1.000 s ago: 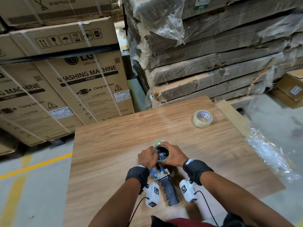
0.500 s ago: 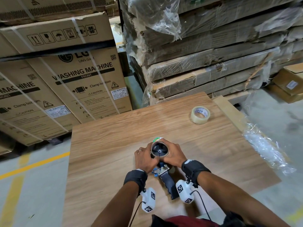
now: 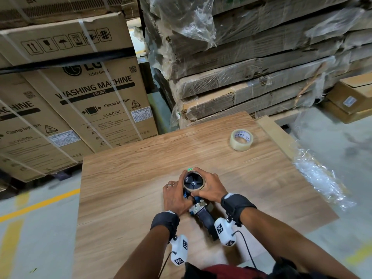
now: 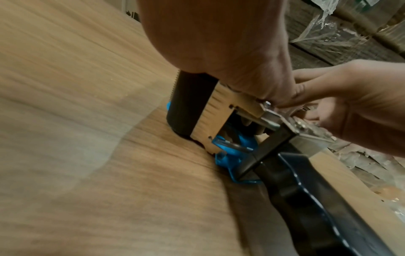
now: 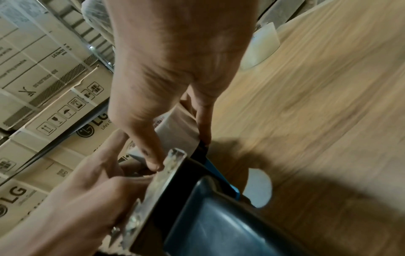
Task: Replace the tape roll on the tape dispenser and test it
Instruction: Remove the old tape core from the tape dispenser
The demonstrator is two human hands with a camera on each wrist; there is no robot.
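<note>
The tape dispenser [image 3: 203, 214] lies on its side on the wooden table [image 3: 124, 198], its black handle [image 4: 324, 207] pointing at me. A thin cardboard-coloured old roll [image 3: 203, 183] sits around the black hub [image 3: 192, 181]. My right hand [image 3: 207, 184] curls round that old roll [image 5: 171, 131] from the right. My left hand [image 3: 177, 192] grips the dispenser's front end by the metal plate [image 4: 269, 114], its fingertips hidden under the palm. A fresh clear tape roll [image 3: 241, 139] lies flat at the far right of the table, well away from both hands.
Strapped washing-machine cartons [image 3: 96, 93] stand beyond the table's far left edge. Film-wrapped flat cardboard stacks [image 3: 251, 73] rise behind its far right. A loose sheet of plastic film [image 3: 320, 178] lies on the floor past the right edge.
Both hands have stayed on the dispenser. The roll's open face has turned up more, so the black hub shows fully. My head has shifted slightly.
</note>
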